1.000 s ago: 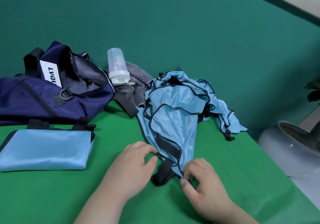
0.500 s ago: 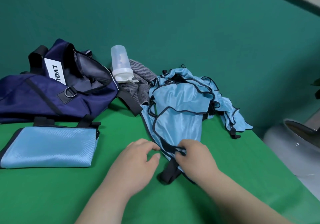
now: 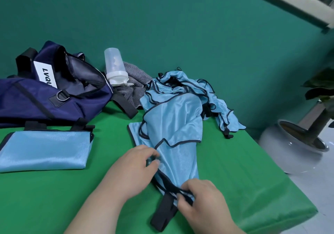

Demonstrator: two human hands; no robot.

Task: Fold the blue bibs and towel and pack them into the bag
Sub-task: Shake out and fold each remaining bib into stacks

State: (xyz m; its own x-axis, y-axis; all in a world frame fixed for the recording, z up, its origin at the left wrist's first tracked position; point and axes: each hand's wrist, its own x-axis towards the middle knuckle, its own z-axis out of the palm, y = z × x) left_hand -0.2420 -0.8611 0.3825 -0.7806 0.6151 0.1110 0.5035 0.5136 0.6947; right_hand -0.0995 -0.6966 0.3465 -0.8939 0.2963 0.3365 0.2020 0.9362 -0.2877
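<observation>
A heap of light blue bibs (image 3: 173, 118) with dark trim lies on the green table, one bib drawn toward me. My left hand (image 3: 132, 172) pinches that bib's left edge. My right hand (image 3: 200, 199) grips its near end, at the dark trim above a black strap (image 3: 162, 214). A folded blue bib (image 3: 45, 150) lies flat at the left. The navy bag (image 3: 54, 96) stands open behind it. A grey striped towel (image 3: 132, 83) is bunched between the bag and the bib heap.
A clear plastic bottle (image 3: 114, 67) lies upside down on the towel, against the bag's opening. The table's right edge (image 3: 282, 176) drops off near a white plant pot (image 3: 292, 150) on the floor. A green wall stands behind.
The right hand moved back toward me from the bib's middle to its near end, pulling the bib out longer. The left hand shifted slightly right onto the bib's edge.
</observation>
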